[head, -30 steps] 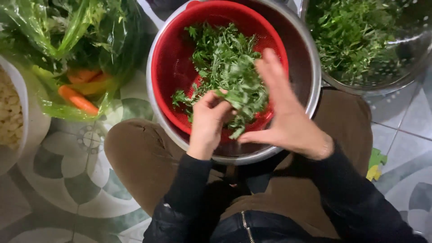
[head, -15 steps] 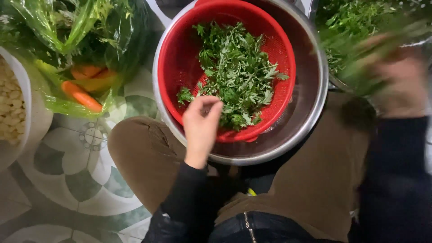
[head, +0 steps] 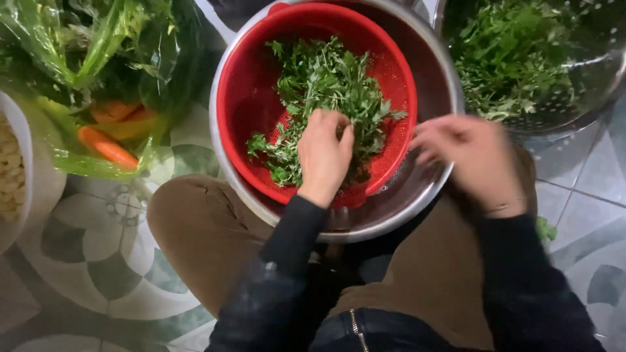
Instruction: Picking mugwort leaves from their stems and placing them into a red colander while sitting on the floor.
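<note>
The leafy greens (head: pixel 329 91) in the red colander (head: pixel 251 98) are pinched by our left hand (head: pixel 324 156); our blurred right hand (head: pixel 473 163), grip unclear, at 3 o'clock may scatter leaves.

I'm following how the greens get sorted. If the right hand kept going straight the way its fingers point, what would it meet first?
The right hand points left, so it would probably meet the red colander's rim first, then the herbs inside. The hand is blurred, so height is uncertain.
</note>
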